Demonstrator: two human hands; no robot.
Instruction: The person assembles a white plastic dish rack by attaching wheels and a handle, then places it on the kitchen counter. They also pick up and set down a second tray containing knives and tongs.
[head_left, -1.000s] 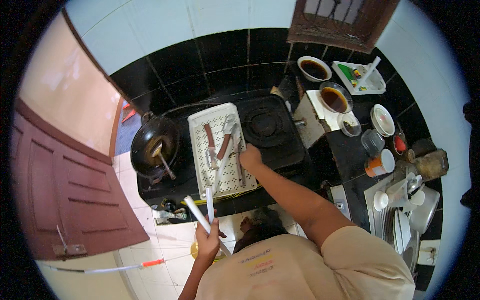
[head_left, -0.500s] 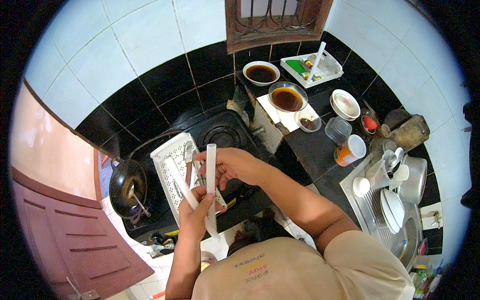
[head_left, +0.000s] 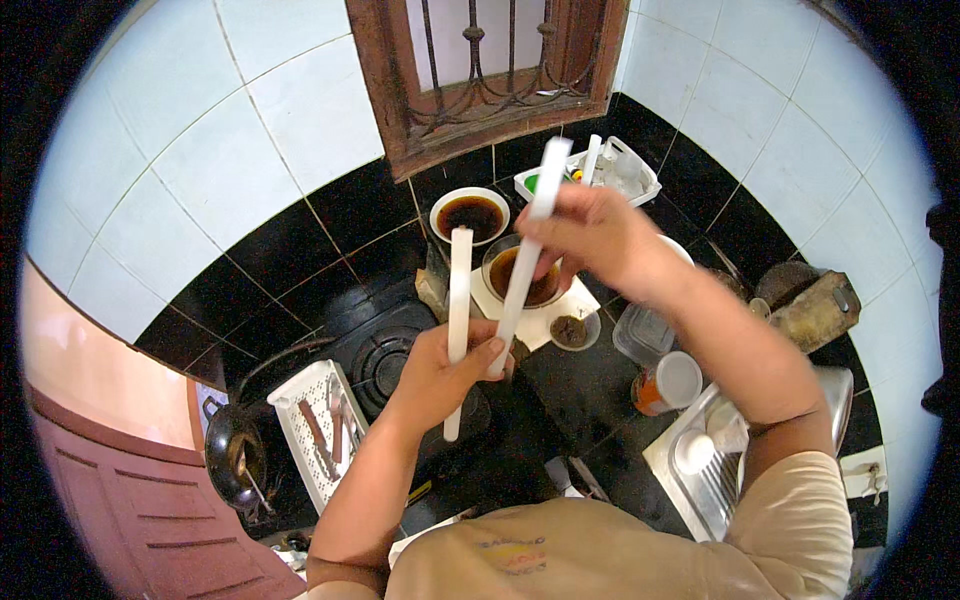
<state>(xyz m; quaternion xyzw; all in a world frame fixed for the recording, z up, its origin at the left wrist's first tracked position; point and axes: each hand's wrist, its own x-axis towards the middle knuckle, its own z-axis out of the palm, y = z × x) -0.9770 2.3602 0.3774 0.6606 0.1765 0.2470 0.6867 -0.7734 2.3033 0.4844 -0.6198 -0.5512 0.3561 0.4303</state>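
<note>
Two long, white tube-like sticks are in front of me. My left hand (head_left: pixel 462 360) is closed round the left stick (head_left: pixel 460 270), which stands nearly upright, and its thumb and fingers also meet the lower end of the other one. The second stick (head_left: pixel 514 295) tilts up to the right. Higher up, my right hand (head_left: pixel 575 230) pinches this stick near its upper end, slightly blurred by motion. Behind the sticks are a bowl of dark brown liquid (head_left: pixel 470 217) and a glass bowl of brown liquid (head_left: pixel 530 280), the latter partly covered by my right hand and its stick.
A white perforated tray (head_left: pixel 295 400) with utensils lies left on the black stove (head_left: pixel 385 362). At the back stands a white tray (head_left: pixel 640 190) with another white stick (head_left: pixel 591 160). Right are a clear container (head_left: pixel 643 333), an orange-and-white tub (head_left: pixel 680 380) and a sink (head_left: pixel 705 495). A wok (head_left: pixel 225 455) sits far left.
Both hands have moved up and rightward from over the perforated tray toward the bowls. My right hand, earlier loose beside the sticks, now grips one, and their tops have spread apart.
</note>
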